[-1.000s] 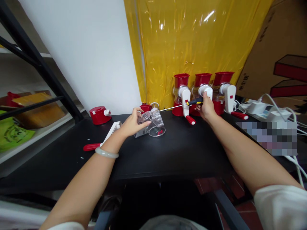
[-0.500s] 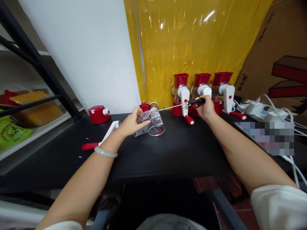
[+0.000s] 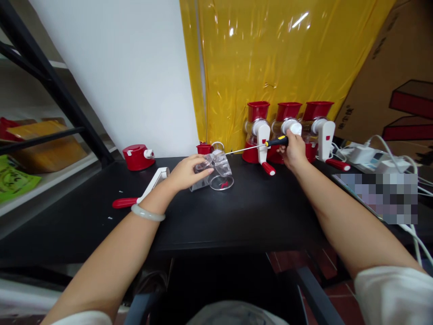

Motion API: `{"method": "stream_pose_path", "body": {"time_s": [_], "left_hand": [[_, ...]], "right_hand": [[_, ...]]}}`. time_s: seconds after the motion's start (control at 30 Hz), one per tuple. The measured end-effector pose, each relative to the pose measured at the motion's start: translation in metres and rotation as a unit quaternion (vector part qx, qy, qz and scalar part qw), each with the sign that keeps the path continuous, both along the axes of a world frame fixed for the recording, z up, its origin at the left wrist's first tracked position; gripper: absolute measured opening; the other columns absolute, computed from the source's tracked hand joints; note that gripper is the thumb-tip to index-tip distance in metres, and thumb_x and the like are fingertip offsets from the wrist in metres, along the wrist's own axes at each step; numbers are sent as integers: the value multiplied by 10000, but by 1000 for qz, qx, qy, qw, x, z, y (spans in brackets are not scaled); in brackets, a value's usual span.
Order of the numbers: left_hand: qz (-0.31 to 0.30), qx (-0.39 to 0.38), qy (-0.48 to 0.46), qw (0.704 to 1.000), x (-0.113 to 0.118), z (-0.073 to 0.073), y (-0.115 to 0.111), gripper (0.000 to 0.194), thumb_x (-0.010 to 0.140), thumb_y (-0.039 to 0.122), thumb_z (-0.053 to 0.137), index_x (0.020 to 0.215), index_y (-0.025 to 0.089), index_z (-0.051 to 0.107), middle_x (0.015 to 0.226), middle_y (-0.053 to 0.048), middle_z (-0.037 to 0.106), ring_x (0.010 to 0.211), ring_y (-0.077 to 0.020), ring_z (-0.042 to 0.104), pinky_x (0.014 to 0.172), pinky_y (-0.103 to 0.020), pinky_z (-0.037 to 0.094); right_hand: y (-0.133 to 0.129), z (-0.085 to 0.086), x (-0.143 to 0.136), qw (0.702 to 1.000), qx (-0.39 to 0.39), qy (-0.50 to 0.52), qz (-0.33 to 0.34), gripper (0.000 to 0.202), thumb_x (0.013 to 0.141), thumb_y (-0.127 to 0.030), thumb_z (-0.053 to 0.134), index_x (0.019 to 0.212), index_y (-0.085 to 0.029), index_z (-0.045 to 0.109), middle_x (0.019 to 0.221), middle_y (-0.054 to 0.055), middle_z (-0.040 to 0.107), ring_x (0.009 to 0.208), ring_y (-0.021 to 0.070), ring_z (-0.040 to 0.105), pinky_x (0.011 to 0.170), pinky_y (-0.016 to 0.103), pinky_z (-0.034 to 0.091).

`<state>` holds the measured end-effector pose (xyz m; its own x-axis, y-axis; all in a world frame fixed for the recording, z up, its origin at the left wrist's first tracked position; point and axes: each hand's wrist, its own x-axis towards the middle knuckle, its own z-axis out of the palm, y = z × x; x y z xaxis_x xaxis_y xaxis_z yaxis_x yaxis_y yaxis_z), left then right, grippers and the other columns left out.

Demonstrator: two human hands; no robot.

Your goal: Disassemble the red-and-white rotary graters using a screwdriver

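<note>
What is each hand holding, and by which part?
The right hand holds a screwdriver by the rear of its handle; the left hand holds a clear plastic container by its left side.

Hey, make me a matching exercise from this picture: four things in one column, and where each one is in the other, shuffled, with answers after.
Things
1. Screwdriver
2. Pale bangle
3. Clear plastic part
4. Loose round red part

Places
A. On the left side of the black table
B. In the left hand
C. In the right hand
D. Around the left wrist

Pairs: 1-C, 2-D, 3-B, 4-A
</note>
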<state>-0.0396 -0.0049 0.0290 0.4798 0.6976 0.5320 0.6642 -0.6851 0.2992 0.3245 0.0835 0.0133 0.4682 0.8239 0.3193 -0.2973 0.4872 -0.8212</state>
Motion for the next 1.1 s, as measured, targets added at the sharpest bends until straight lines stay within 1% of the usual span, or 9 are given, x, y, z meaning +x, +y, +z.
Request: {"method": "stream_pose_path", "body": {"time_s": [0.23, 0.4, 0.47, 0.6, 0.73, 0.83, 0.93, 1.03, 1.1], "left_hand": [[-8, 5, 5, 1000, -1, -2, 1, 328, 874, 482, 609, 1036, 205, 677, 1127, -91, 668, 1019, -235, 633, 935, -416, 492], [8, 14, 21, 1000, 0, -2, 1, 363, 875, 512, 589, 1036, 196, 664, 1075, -88, 655, 975, -234, 626, 906, -412, 492], [9, 10, 20, 1000, 1, -2, 1, 355, 878, 513, 584, 1027, 200, 659, 1055, -83, 653, 957, -227, 624, 896, -407, 493], [10, 13, 20, 1000, 1, -2, 1, 347, 880, 511, 582, 1019, 202, 656, 1031, -79, 648, 944, -224, 618, 887, -405, 492], [9, 8, 23, 1000, 1, -3, 1, 333, 880, 502, 587, 1022, 209, 654, 1027, -73, 642, 932, -217, 613, 876, -397, 490], [8, 14, 23, 1000, 1, -3, 1, 334, 884, 505, 581, 1011, 205, 654, 1018, -71, 640, 926, -215, 611, 868, -389, 487], [10, 17, 25, 999, 1, -2, 1, 349, 882, 511, 580, 1012, 197, 656, 1019, -72, 639, 928, -217, 611, 859, -384, 485], [11, 11, 24, 1000, 2, -2, 0, 352, 886, 512, 575, 1018, 195, 654, 1023, -73, 637, 927, -216, 612, 855, -381, 487], [11, 14, 23, 1000, 2, -1, -1, 347, 886, 509, 578, 1017, 197, 652, 1022, -72, 638, 931, -216, 611, 860, -380, 485]], "right_hand": [[-2, 3, -5, 1000, 9, 15, -11, 395, 756, -484, 744, 778, -240, 434, 567, -88, 499, 417, 67, 503, 388, 175, 447], [4, -4, -5, 998, 27, 4, -62, 253, 827, -460, 634, 848, -227, 537, 652, -39, 578, 481, 104, 563, 410, 229, 465], [6, -7, -4, 997, 28, 3, -70, 266, 851, -490, 581, 860, -225, 562, 661, -16, 592, 497, 130, 575, 418, 270, 478], [9, -8, 0, 994, 32, -25, -97, 378, 865, -614, 502, 811, -244, 551, 588, -18, 549, 417, 133, 502, 368, 297, 428], [7, -7, 3, 991, 26, -62, -118, 322, 826, -551, 599, 747, -253, 508, 503, -79, 454, 345, 86, 386, 316, 240, 358], [3, -3, 1, 994, 17, -55, -95, 209, 806, -410, 626, 733, -243, 524, 527, -75, 488, 351, 77, 391, 300, 217, 339], [-1, 2, -3, 999, 3, 15, -47, 116, 802, -311, 561, 721, -228, 557, 583, -36, 545, 399, 86, 466, 303, 207, 333], [-3, 4, -5, 998, -8, 68, -4, 159, 808, -318, 524, 690, -219, 559, 591, -11, 549, 426, 96, 508, 312, 211, 355], [-2, 3, -4, 999, 1, 52, 7, 231, 828, -409, 533, 684, -230, 549, 582, -11, 547, 407, 98, 499, 309, 224, 367]]}}
